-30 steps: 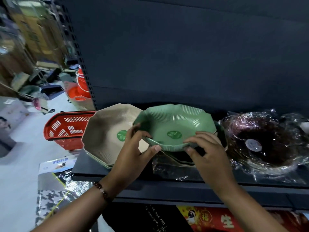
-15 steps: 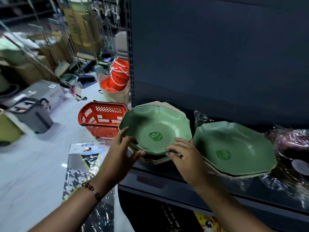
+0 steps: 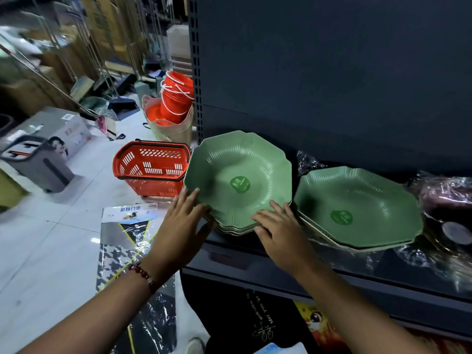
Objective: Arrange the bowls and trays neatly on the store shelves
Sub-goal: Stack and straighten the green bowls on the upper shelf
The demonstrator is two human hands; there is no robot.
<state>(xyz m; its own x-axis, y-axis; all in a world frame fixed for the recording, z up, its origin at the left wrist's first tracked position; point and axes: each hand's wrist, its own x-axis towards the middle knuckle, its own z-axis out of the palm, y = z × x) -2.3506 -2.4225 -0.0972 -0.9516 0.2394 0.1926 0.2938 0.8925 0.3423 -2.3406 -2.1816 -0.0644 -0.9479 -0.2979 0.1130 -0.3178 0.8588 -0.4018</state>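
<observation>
A green ribbed octagonal bowl (image 3: 237,175) lies on top of a stack of beige bowls at the left end of the dark shelf (image 3: 281,254). My left hand (image 3: 182,223) touches the stack's left front rim with straight fingers. My right hand (image 3: 277,226) rests with its fingers on the bowl's right front rim. A second green bowl (image 3: 357,208) tops another low stack just to the right. Further right sits a dark bowl wrapped in clear plastic (image 3: 447,200).
A red shopping basket (image 3: 152,167) stands on the floor left of the shelf, with orange buckets (image 3: 176,98) behind it. A plastic-wrapped houndstooth mat (image 3: 122,249) lies on the tiles below my left arm. A grey box (image 3: 38,162) stands at the far left.
The green bowl moved left from above the right stack and now lies on the beige stack. The view swung left. Both hands went from gripping its rim to lying flatter on it.
</observation>
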